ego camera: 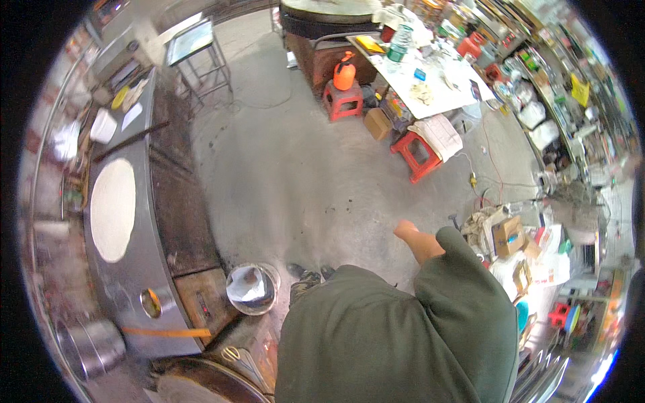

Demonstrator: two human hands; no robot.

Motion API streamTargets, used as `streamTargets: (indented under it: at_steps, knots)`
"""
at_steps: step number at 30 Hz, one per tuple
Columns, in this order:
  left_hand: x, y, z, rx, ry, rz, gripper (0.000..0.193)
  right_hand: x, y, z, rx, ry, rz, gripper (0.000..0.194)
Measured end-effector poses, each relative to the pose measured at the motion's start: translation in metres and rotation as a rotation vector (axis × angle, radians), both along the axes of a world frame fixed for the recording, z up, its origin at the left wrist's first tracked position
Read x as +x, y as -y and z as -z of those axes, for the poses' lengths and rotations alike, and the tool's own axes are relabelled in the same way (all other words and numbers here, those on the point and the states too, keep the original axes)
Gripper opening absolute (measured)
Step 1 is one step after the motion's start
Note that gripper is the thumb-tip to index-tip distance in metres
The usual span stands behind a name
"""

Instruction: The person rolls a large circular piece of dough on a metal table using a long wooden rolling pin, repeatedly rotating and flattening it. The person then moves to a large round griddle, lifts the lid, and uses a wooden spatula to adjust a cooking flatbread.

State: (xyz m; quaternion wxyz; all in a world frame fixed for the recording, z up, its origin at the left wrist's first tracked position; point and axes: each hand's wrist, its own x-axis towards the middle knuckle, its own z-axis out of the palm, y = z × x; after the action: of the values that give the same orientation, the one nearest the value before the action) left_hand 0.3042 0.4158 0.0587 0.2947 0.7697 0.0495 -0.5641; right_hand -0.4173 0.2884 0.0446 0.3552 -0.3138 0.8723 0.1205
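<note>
My right hand (406,228) hangs over the concrete floor (312,176), at the end of a bent arm in a dark green sleeve. Nothing shows in it, and its fingers are too blurred to make out. My left hand is out of view. To the left, an oval sheet of dough (113,210) lies flat on a metal counter (136,252). Nearer me on that counter are a small metal bowl (150,303) with something orange inside and a flat wooden strip (166,332). A bin (272,284) with a white bag (247,286) stands by my feet.
Scissors (231,354) lie near a large round pan (216,375). Ahead stand red plastic stools (416,156), an orange spray bottle (344,74) and a cluttered white table (438,103). Cables (499,166) cross the floor at right, near piled bags and a cardboard box (508,236).
</note>
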Motion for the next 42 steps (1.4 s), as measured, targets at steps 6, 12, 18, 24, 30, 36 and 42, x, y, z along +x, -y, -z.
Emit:
streamTargets:
  at_steps: [6, 12, 18, 24, 30, 36, 42]
  knots:
    - [-0.022, 0.084, 0.011, 0.146, -0.045, 0.232, 0.040, -0.035, -0.092, 0.039, 0.096, 0.000, 0.184, 0.047]
    - [-0.034, 0.257, -0.001, 0.101, 0.081, 0.390, 0.032, 0.007, -0.179, 0.057, 0.192, 0.088, 0.266, 0.039]
    - [-0.134, 0.450, -0.041, -0.191, 0.178, 0.593, 0.037, -0.006, -0.177, 0.104, 0.289, 0.113, 0.440, 0.042]
    - [-0.285, 0.502, -0.068, -0.155, 0.216, 0.680, 0.038, -0.098, -0.109, 0.133, 0.207, 0.150, 0.418, 0.041]
    - [-0.389, 0.492, -0.100, 0.046, 0.243, 0.805, 0.035, -0.184, -0.055, 0.092, 0.255, 0.179, 0.730, 0.043]
    - [-0.466, 0.523, -0.117, 0.063, 0.306, 0.852, 0.043, -0.214, -0.058, 0.089, 0.312, 0.226, 0.704, 0.041]
    - [-0.487, 0.538, -0.113, -0.022, 0.258, 0.869, 0.043, -0.233, -0.061, 0.145, 0.292, 0.276, 0.330, 0.035]
